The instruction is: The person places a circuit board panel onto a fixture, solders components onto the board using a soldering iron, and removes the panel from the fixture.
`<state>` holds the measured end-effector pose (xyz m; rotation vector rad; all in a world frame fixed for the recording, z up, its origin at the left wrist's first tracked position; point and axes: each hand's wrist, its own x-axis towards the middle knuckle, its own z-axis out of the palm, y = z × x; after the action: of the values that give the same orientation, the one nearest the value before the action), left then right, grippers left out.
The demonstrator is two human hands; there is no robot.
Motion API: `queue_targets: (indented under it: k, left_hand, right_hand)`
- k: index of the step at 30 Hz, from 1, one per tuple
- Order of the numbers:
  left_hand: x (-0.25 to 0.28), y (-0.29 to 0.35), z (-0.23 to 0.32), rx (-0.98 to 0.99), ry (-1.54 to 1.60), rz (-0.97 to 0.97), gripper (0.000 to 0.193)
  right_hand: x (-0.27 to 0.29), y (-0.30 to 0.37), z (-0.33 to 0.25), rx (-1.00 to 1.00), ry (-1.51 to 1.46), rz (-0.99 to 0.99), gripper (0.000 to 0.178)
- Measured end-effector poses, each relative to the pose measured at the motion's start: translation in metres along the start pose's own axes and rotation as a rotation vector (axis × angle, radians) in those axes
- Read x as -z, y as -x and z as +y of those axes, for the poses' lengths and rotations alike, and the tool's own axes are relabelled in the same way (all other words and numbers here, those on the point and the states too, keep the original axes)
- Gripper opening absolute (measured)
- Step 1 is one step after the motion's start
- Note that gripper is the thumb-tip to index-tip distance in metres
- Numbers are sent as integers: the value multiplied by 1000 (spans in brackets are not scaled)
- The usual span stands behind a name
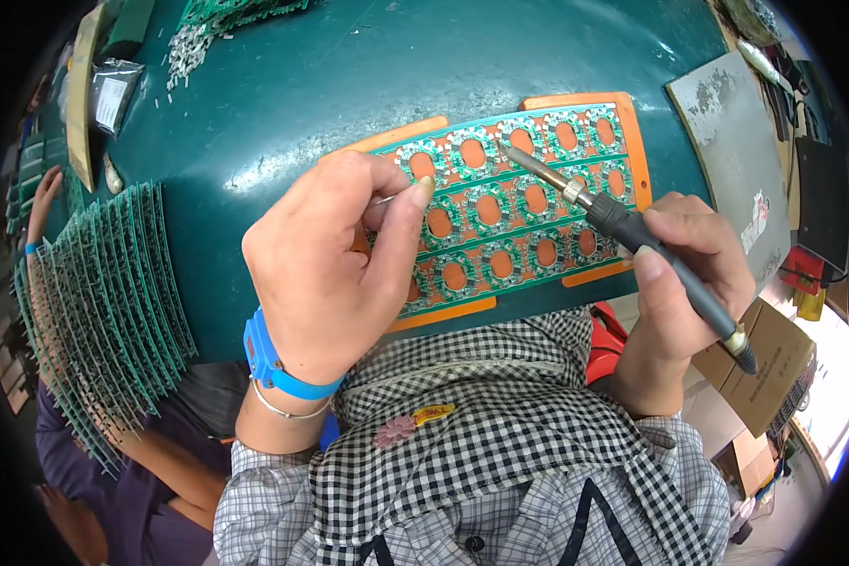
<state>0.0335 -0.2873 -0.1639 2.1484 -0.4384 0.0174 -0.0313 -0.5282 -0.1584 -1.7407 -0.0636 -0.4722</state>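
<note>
On the dark green, scuffed worktop (349, 75), a green circuit-board panel (512, 203) lies in an orange frame (638, 156). Above it, the left hand (325, 245) pinches a thin grey wire (384, 201); the right hand (670, 316) grips a dark-handled soldering iron (623, 222). A brown cardboard box (764, 368) sits off right.

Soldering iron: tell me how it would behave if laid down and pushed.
The soldering iron likely rolls, since its dark handle looks round. The straight metal barrel suggests it is stiff, not floppy. Its thicker handle probably makes it back-heavy.
</note>
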Motion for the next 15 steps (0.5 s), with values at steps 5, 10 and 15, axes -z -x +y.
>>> queue_targets:
  k: [5, 10, 15]
  left_hand:
    - [-2, -7, 6, -113, -127, -11, 10]
    - [0, -5, 7, -66, -104, 33, 9]
    - [2, 0, 10, 19, -92, 28, 11]
  right_hand:
    - [4, -8, 1, 40, 35, -96, 22]
    - [-7, -7, 1, 36, 57, -160, 22]
    - [-7, -8, 1, 45, 197, -224, 21]
